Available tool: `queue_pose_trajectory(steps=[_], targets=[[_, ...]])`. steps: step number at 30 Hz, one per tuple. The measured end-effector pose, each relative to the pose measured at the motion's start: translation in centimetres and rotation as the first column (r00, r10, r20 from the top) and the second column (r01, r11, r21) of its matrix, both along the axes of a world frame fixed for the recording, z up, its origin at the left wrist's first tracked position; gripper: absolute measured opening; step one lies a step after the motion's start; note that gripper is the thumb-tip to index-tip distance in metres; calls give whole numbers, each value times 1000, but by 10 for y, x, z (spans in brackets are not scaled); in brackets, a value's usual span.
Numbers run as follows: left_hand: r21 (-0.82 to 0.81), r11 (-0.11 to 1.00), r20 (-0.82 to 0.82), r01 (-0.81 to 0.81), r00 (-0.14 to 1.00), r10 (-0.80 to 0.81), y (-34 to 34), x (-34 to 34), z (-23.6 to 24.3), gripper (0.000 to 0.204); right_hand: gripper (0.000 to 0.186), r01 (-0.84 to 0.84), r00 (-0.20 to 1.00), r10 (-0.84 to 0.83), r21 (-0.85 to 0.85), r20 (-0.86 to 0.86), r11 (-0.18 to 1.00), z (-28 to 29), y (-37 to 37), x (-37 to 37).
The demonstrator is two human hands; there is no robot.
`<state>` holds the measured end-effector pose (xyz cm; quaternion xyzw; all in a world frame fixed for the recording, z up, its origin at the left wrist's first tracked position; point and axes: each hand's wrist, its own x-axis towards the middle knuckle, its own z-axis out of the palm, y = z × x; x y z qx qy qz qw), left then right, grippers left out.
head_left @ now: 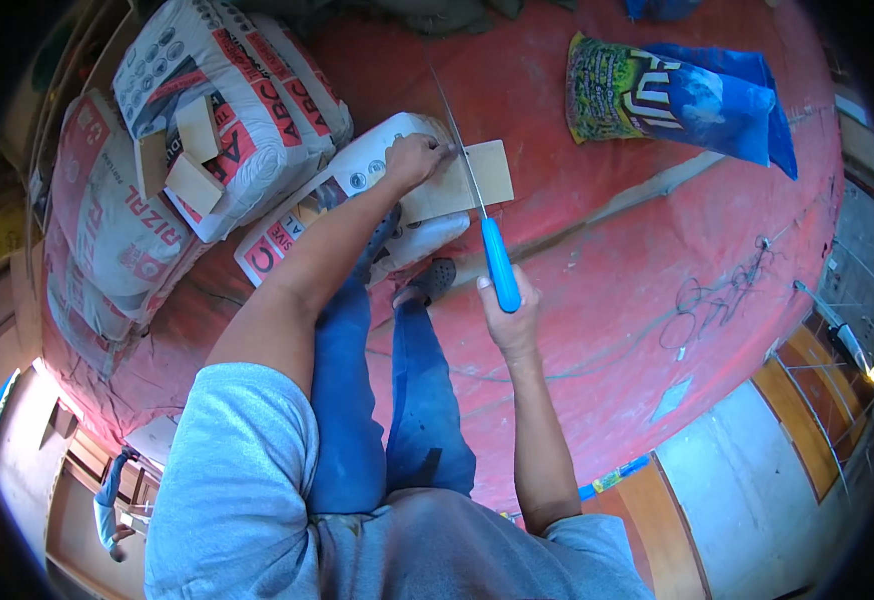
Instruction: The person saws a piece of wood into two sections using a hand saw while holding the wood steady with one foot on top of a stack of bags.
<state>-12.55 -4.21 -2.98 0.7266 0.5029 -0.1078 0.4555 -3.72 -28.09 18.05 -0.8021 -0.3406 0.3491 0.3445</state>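
Left of the saw, the left hand rests on a board, finger grip unclear; nearer, the right hand clasps the blue handle.

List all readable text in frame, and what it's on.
I won't copy wording or brands; print locations only:
Upper-left white sack: large lettering; small print unreadable.
Sack at far left: large red lettering.
White sack under the board: red label, partly hidden.
Blue-green bag: large white lettering.
Saw: none I can make out.

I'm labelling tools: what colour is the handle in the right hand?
The handle is blue, seen best in the head view.
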Motion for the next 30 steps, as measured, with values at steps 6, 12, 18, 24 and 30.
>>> queue_pose_trajectory(steps=[6, 12, 18, 24, 30], targets=[[-58, 997, 25, -54, 998, 56, 0, 2, -3, 55, 24, -11, 1000, 10, -136, -10, 991, 24, -28, -9], [-72, 997, -17, -29, 999, 28, 3, -1, 2, 52, 21, -16, 1000, 18, -233, 5, 972, 100, -104, -21], [-107, 993, -11, -39, 999, 38, 5, -9, 12, 53, 22, 2, 999, -11, -191, -46, 982, 60, -64, -13], [18, 999, -8, -31, 999, 31, 0, 2, -3, 51, 18, 36, 996, -40, -61, -75, 997, -18, 80, 1], [25, 999, 16, -31, 999, 30, -5, 0, 4, 48, 19, -13, 999, 19, -208, 30, 978, 57, -21, -18]])
